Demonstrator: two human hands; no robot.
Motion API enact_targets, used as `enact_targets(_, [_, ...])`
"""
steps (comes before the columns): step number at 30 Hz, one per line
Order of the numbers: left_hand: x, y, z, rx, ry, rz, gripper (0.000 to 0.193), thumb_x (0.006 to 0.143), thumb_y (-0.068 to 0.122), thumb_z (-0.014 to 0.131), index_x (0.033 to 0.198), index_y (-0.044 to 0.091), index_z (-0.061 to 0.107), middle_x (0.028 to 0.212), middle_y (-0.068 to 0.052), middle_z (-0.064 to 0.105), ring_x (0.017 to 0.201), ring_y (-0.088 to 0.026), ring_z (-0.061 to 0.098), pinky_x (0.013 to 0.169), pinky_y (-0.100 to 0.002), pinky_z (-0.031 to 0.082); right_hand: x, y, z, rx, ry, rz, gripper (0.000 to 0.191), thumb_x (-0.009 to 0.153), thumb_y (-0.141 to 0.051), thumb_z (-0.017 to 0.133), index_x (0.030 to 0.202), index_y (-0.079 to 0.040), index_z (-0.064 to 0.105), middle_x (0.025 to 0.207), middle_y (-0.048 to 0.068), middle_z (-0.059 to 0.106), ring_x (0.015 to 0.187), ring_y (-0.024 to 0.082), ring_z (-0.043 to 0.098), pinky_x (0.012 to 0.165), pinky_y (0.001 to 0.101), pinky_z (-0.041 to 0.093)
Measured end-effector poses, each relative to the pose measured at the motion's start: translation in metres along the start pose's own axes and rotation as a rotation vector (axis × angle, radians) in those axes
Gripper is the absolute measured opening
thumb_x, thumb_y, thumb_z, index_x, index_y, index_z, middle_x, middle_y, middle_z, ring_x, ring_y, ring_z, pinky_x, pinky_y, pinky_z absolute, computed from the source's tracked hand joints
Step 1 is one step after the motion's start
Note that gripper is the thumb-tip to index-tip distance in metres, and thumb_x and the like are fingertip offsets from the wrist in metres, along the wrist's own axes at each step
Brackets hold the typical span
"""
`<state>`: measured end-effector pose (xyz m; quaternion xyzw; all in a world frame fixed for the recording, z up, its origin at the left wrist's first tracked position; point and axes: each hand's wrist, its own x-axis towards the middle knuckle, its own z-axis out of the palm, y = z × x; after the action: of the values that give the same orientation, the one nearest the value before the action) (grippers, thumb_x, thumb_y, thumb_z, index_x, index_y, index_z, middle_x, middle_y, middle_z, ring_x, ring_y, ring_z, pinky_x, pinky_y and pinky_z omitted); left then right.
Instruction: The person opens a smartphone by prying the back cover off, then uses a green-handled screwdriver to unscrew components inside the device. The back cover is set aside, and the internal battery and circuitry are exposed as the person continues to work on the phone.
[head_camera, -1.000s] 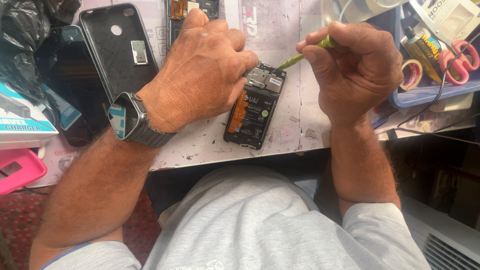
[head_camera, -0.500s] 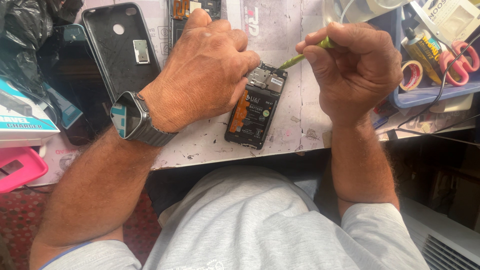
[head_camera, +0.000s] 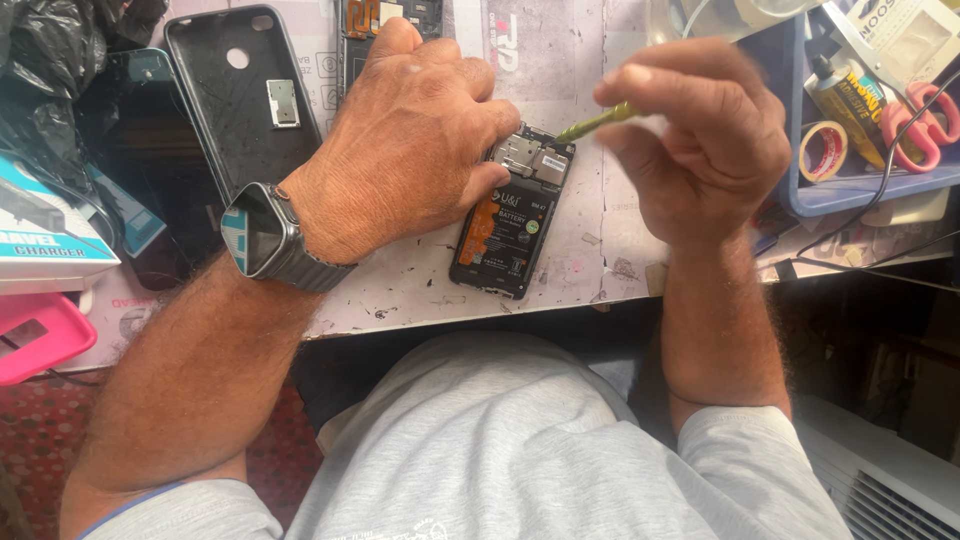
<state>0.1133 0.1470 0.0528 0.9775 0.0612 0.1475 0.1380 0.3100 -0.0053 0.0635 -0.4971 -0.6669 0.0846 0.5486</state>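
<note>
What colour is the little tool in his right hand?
Yellow-green tool, seen in the head view.
</note>
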Motion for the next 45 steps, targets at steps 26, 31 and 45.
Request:
enact_targets(26, [-0.001, 0.0, -0.002, -0.011, -0.02, -0.014, 0.029, 0.083, 0.041, 0.086, 0.096, 0.015, 0.081, 0.083, -0.003, 0.069, 0.086, -0.022, 0.063, 0.09, -0.047, 0.041, 0.006, -0.013, 0.0, -0.08, 0.012, 0.014, 0.026, 0.084, 0.001, 0.085, 0.106, 0.001, 0.071, 0.101, 0.016, 0.068, 0.086, 0.02, 0.069, 0.071, 0.0256, 0.058])
enact_targets(31, [-0.003, 0.0, -0.001, -0.017, -0.006, -0.014, 0.03, 0.081, 0.04, 0.086, 0.097, 0.014, 0.081, 0.085, -0.005, 0.07, 0.087, -0.023, 0.063, 0.091, -0.047, 0.041, 0.005, -0.011, 0.0, -0.015, 0.007, 0.038, 0.022, 0.091, 0.003, 0.082, 0.109, 0.0, 0.07, 0.102, 0.014, 0.071, 0.094, 0.02, 0.075, 0.074, 0.0249, 0.064])
enact_targets(45, [-0.002, 0.003, -0.005, -0.019, -0.008, -0.013, 0.031, 0.081, 0.04, 0.086, 0.096, 0.014, 0.081, 0.085, -0.006, 0.07, 0.087, -0.023, 0.063, 0.088, -0.046, 0.042, 0.004, -0.011, 0.0, 0.053, -0.038, 0.016, 0.019, 0.102, 0.0, 0.075, 0.12, -0.001, 0.068, 0.109, 0.015, 0.072, 0.097, 0.02, 0.076, 0.083, 0.0276, 0.067])
